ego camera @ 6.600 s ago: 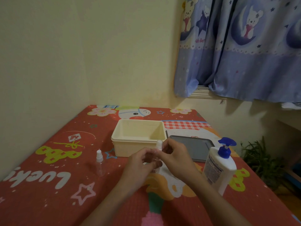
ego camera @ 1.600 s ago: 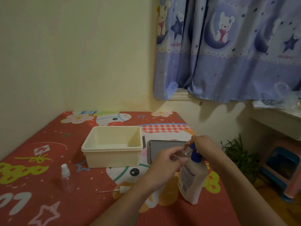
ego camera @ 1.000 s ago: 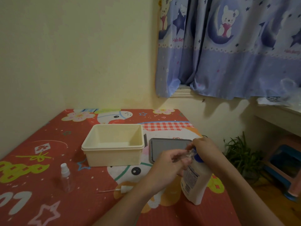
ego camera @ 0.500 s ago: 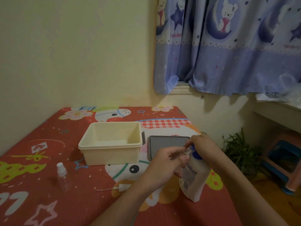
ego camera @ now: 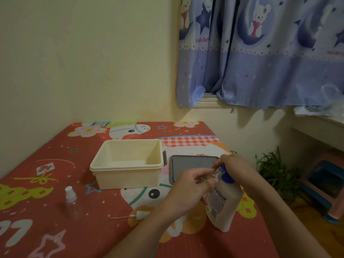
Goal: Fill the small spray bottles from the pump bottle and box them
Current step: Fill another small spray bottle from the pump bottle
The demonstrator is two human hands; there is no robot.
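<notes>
Little has moved in the last half second: both hands stay at the pump. Nearest, a loose spray head (ego camera: 140,214) lies left of the left hand (ego camera: 189,189), which grips a clear, open bottle (ego camera: 216,174) tilted at the nozzle. Just beyond, the right hand (ego camera: 232,164) curls over the pump bottle (ego camera: 222,205), pressing its blue top. That bottle leans; a hard push could tip it or miss the mouth. Farther left stand a capped bottle (ego camera: 70,202) and the box (ego camera: 128,175).
</notes>
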